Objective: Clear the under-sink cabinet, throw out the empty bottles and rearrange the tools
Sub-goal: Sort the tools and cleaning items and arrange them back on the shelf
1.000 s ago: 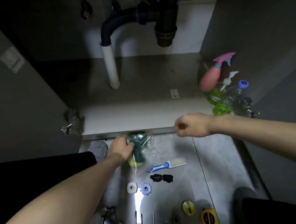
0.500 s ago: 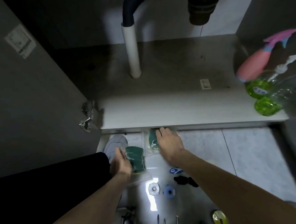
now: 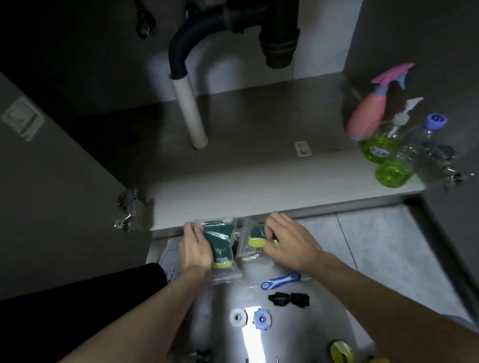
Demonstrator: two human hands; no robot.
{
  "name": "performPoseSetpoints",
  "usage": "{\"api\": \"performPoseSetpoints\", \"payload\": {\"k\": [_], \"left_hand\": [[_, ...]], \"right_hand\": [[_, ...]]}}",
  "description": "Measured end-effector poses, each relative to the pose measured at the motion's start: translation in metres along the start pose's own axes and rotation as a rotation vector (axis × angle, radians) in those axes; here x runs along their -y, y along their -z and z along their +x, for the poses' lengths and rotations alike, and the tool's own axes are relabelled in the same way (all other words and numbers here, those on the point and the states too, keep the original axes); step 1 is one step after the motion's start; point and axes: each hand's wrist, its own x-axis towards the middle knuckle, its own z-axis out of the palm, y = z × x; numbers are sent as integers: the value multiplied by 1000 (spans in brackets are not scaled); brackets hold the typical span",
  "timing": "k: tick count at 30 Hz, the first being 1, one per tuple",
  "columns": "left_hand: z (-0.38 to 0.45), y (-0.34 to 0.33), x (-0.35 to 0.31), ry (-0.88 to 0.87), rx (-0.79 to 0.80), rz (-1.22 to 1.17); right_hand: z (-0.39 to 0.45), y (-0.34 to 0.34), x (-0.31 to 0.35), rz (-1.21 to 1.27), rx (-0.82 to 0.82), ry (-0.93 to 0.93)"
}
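Both hands now hold bagged sponges at the cabinet's front edge: the left hand [image 3: 194, 249] grips one sponge pack [image 3: 220, 245], and the right hand [image 3: 287, 243], laid flat on the floor half a second ago, has curled its fingers round a second pack [image 3: 253, 237]. That looks like a pair being lifted back toward the cabinet floor [image 3: 263, 132] (bottles [image 3: 385, 139] stand at its right). Dim light blurs the wrappers, and tools at the bottom edge are cut off.
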Motion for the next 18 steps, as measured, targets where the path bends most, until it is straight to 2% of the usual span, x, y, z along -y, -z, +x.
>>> {"api": "performPoseSetpoints", "payload": {"k": [4, 7, 9, 11, 13, 15, 16, 18], "left_hand": [[11, -11, -46, 101, 24, -46], [19, -27, -85, 141, 62, -187], [25, -41, -110, 149, 111, -272], [29, -57, -138, 132, 154, -328], [34, -75, -163, 114, 170, -363], [39, -92, -184, 128, 179, -413], [41, -101, -193, 139, 182, -428], [45, -117, -211, 172, 196, -472]], "right_hand": [[3, 54, -19, 48, -258, -47], [20, 92, -39, -61, -508, -150], [29, 112, -57, -129, -583, -266], [34, 123, -78, -196, -479, -434], [32, 123, -94, -223, -155, -596], [26, 114, -105, -239, 135, -668], [22, 109, -110, -257, 183, -681], [20, 107, -120, -276, 152, -714]]}}
